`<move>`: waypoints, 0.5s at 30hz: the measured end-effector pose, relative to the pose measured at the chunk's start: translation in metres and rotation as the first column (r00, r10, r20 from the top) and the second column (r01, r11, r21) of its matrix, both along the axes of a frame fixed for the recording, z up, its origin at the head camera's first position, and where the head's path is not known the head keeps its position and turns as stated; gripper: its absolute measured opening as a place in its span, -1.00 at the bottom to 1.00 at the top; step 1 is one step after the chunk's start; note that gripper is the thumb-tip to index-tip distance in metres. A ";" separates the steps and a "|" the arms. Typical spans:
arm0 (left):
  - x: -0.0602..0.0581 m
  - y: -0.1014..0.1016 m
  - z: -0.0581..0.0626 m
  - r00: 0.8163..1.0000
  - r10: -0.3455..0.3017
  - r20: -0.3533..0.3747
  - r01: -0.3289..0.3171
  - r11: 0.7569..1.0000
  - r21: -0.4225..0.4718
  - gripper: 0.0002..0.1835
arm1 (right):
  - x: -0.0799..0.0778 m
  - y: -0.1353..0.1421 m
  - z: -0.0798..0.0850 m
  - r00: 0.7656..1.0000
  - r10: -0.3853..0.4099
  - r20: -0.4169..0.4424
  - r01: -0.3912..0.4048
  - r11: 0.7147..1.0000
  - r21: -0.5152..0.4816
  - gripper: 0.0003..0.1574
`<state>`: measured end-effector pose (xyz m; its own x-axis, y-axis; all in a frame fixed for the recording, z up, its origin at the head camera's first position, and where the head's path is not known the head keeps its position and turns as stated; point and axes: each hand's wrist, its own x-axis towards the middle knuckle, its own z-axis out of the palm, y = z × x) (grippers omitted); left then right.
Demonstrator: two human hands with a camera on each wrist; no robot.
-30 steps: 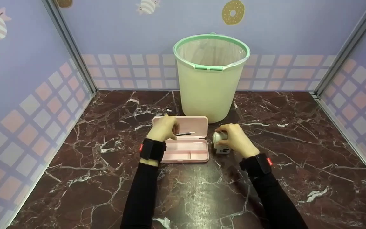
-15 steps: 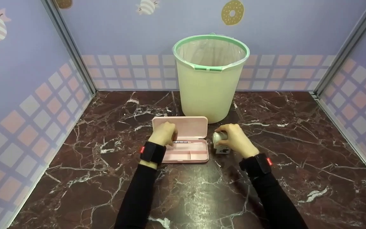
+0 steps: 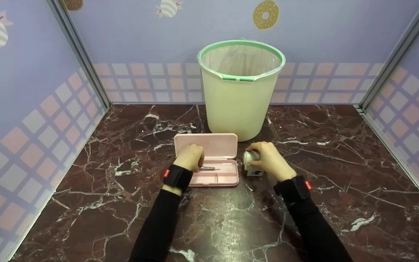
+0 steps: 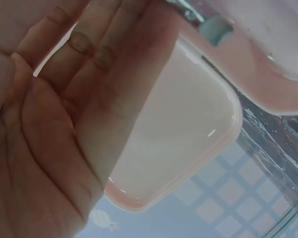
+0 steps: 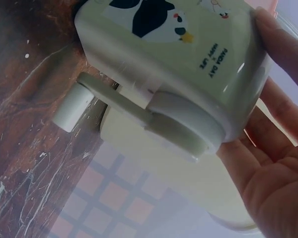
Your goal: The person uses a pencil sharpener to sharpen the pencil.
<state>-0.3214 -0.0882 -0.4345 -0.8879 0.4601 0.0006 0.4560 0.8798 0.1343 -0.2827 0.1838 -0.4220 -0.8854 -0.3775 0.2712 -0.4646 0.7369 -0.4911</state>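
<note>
My left hand [image 3: 190, 157] holds a slim pencil [image 3: 208, 168] low over the long compartment of a pink pencil case [image 3: 227, 167], which lies with its lid [image 3: 216, 145] raised. In the left wrist view the pencil's pale, blunt end [image 4: 216, 30] shows past the fingers, while the fingertips are out of sight. My right hand [image 3: 269, 159] grips a pale crank pencil sharpener [image 3: 252, 156] standing just right of the case. A panda print and a crank handle [image 5: 116, 101] mark the sharpener in the right wrist view, with fingers on either side of its body.
Behind the case a tall pale-green bin [image 3: 238, 105] with a clear liner and green rim stands close by. The dark marbled tabletop [image 3: 96, 203] is bounded by patterned panels [image 3: 147, 40] at the back and sides.
My left hand has lowered the pencil from in front of the raised lid down to the long compartment. The right hand and the sharpener have stayed put.
</note>
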 end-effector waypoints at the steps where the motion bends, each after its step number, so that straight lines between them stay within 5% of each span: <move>1: 0.000 0.001 -0.001 1.000 0.002 -0.010 -0.002 1.000 -0.004 -0.79 | 0.000 0.000 0.000 1.000 -0.002 0.001 0.002 1.000 0.000 -0.49; 10: -0.002 0.004 -0.003 0.998 0.004 -0.055 -0.005 1.000 -0.015 -0.80 | 0.001 0.000 0.001 0.999 -0.002 -0.035 0.003 0.999 0.032 -0.48; 15: 0.004 0.003 0.000 0.998 0.022 -0.064 -0.022 1.000 -0.012 -0.80 | 0.008 -0.006 0.007 0.988 0.001 -0.154 0.003 1.000 0.026 -0.47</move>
